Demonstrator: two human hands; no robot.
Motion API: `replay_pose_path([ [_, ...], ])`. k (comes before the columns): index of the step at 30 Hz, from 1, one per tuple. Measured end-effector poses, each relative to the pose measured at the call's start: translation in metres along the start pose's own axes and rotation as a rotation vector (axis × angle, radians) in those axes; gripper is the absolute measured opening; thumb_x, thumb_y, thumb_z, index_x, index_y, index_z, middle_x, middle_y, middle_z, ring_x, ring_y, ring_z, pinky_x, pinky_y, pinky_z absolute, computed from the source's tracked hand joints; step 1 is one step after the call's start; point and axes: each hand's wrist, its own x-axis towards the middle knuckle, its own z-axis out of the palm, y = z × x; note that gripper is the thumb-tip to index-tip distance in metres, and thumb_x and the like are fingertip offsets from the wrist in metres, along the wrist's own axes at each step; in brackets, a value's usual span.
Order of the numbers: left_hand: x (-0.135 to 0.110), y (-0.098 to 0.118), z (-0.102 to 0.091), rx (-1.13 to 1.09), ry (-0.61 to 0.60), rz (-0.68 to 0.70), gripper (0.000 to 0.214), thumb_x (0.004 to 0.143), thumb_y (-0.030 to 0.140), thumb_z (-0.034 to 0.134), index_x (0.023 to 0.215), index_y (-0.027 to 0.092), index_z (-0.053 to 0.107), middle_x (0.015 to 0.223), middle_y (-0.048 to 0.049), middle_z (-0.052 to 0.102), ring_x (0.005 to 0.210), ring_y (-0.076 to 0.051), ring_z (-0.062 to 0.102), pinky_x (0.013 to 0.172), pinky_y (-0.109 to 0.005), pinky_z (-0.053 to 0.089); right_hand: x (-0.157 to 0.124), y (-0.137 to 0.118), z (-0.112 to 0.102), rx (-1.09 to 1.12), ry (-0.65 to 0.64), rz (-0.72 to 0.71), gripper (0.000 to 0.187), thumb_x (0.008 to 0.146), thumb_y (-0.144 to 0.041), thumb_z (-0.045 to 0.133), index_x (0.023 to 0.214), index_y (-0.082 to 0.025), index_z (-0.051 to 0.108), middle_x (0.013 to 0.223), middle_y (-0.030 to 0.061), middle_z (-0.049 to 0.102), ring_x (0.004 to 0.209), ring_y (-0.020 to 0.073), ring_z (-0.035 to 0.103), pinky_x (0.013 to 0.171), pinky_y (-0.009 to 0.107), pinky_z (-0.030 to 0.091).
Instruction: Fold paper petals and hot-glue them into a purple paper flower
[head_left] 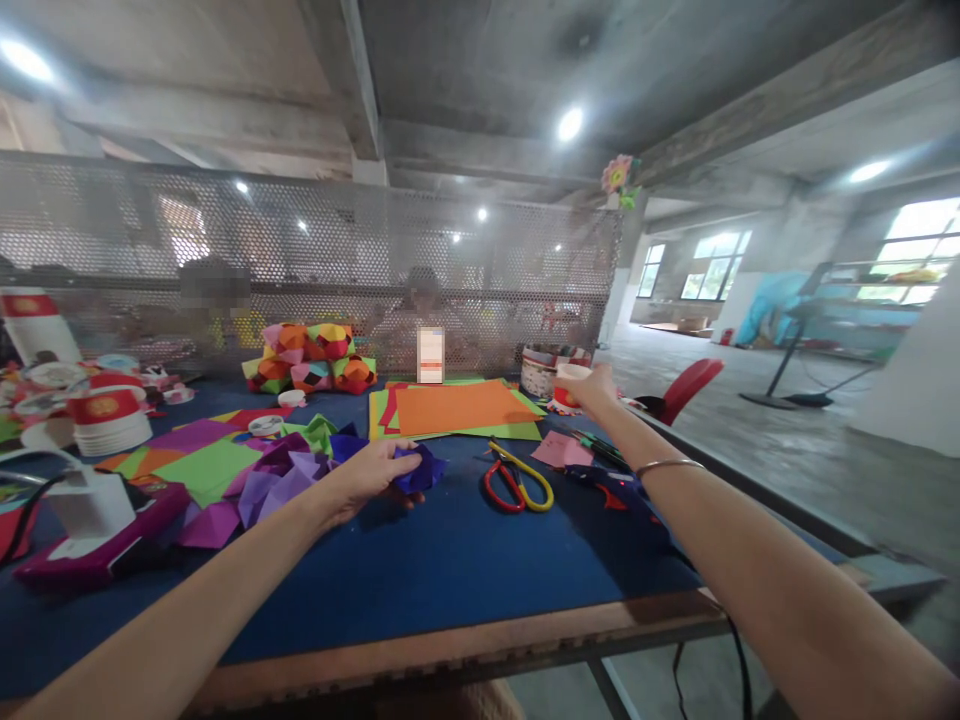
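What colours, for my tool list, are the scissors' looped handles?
One red looped handle, one yellow looped handle, best in head view.

Deep blue paper, red-and-white cup

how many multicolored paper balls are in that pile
5 visible: upper left ball, upper right ball, lower left ball, lower middle ball and lower right ball. Others may be hidden behind.

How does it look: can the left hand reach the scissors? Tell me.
Probably yes: only blue tabletop shows between the left hand and the scissors, though that hand holds dark blue paper.
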Motion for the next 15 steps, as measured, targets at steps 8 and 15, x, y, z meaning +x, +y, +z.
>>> replay_pose_path([
  [8,-0.005,0.007,-0.002,-0.002,0.035,0.013,0.014,0.083,0.024,0.067,0.087,0.013,0.060,0.073,-0.0034,0.070,0.055,-0.014,0.065,0.053,-0.026,0.051,-0.106,-0.067,-0.005,0.728,-0.612,-0.247,0.088,0.051,-0.026,0.086,0.126,-0.028,0.040,0.121,0.0090,0.061,0.102,0.0288,0.064,0.073,0.043,0.060],
  [15,-0.004,0.001,-0.009,-0.029,0.045,0.109,0.014,0.076,0.021,0.071,0.087,0.013,0.068,0.069,-0.0026,0.070,0.064,-0.017,0.065,0.059,-0.027,0.052,-0.205,-0.079,-0.050,0.777,-1.052,-0.489,0.074,0.054,-0.019,0.088,0.116,-0.023,0.048,0.105,0.0040,0.065,0.100,0.0223,0.064,0.090,0.040,0.055],
])
